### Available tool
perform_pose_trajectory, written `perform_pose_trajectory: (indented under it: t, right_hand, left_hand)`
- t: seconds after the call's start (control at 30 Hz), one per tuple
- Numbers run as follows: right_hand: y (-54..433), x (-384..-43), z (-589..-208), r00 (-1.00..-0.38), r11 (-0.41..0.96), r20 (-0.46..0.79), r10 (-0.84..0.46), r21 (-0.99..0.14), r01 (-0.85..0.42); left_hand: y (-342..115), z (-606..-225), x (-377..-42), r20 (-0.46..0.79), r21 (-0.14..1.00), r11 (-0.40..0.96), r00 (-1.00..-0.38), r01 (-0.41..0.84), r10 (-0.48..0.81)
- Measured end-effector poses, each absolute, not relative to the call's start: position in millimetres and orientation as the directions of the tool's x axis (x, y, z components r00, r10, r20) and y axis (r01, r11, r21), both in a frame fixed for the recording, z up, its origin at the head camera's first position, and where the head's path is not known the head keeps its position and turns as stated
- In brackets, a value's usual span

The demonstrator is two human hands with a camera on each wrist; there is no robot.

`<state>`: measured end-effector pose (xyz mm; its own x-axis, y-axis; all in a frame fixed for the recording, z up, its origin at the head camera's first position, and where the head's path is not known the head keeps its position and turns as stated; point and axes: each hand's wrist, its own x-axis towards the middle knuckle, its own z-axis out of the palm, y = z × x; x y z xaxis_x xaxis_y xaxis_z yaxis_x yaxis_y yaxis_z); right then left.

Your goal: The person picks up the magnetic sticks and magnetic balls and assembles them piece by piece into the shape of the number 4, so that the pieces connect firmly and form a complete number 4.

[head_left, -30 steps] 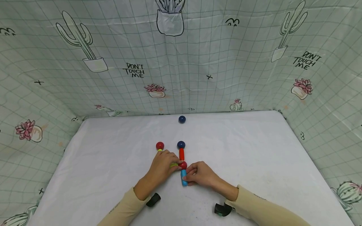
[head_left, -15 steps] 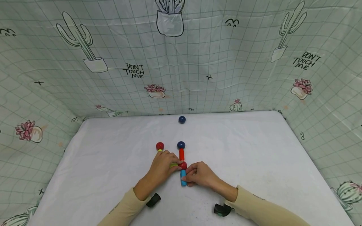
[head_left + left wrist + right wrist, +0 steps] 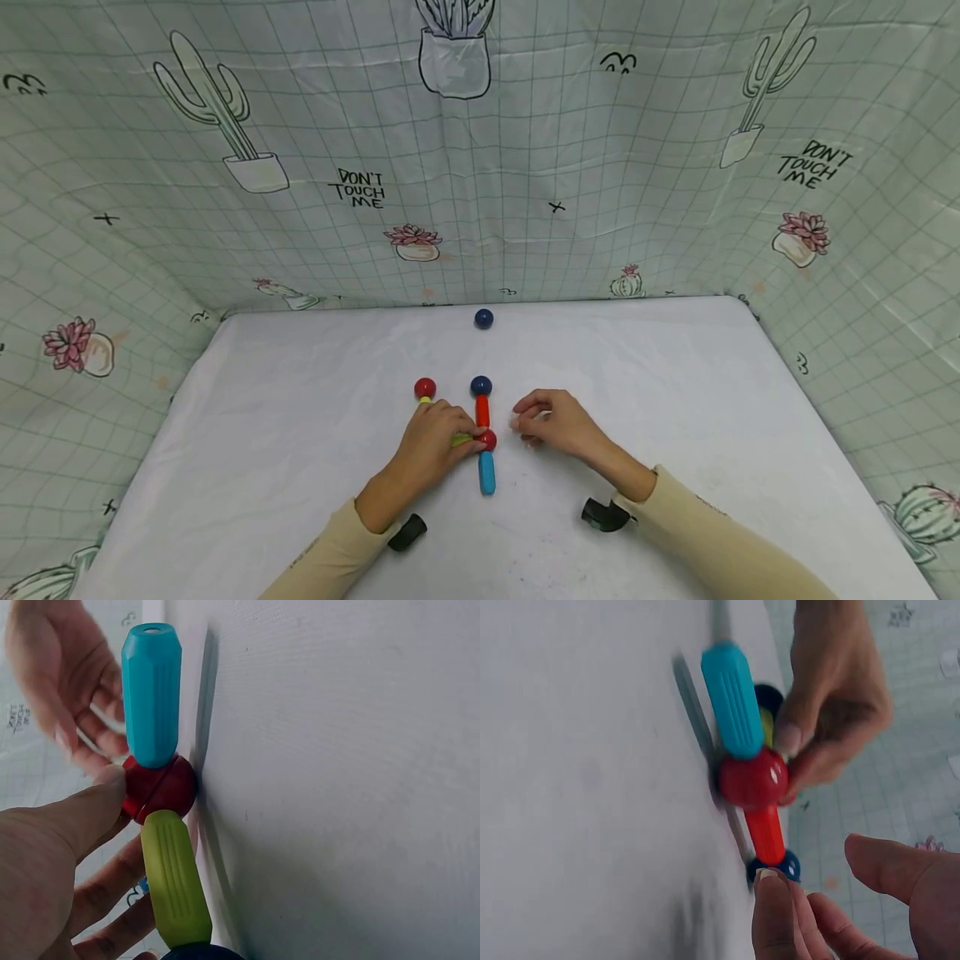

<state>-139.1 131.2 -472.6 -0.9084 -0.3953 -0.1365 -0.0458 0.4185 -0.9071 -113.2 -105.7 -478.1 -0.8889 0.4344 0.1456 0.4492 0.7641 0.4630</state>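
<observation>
My left hand (image 3: 431, 439) pinches a red ball (image 3: 489, 440) between thumb and fingers. From that ball a light blue stick (image 3: 487, 473) points toward me, and an orange-red stick (image 3: 482, 411) leads away to a dark blue ball (image 3: 481, 386). A yellow-green stick (image 3: 176, 877) joins the red ball on its left, with another dark ball (image 3: 204, 952) partly visible at its other end in the left wrist view. To the right of the pieces, my right hand (image 3: 557, 422) hovers apart, its fingers loosely bent and holding nothing.
A second red ball (image 3: 425, 388) on a yellow-green stick, mostly hidden by my left hand, lies to the left. A loose dark blue ball (image 3: 483, 318) sits near the far edge of the white table (image 3: 660, 375). Patterned cloth (image 3: 525, 150) hangs behind and at the sides.
My right hand has let go of the light blue stick and moved away, up and to the right. The stick stays attached to the red ball. My left hand keeps its place.
</observation>
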Motion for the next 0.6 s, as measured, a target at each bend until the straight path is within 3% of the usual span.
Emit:
perform_pose_trajectory:
  t: [0.6]
  right_hand:
    - [116.2,-204.4,-461.9,-0.957,0.558,0.015,-0.29,-0.81,-0.181]
  left_hand:
    - [-101.5,-480.2,-112.0,0.141,0.477,0.785,-0.916,0.394,0.375]
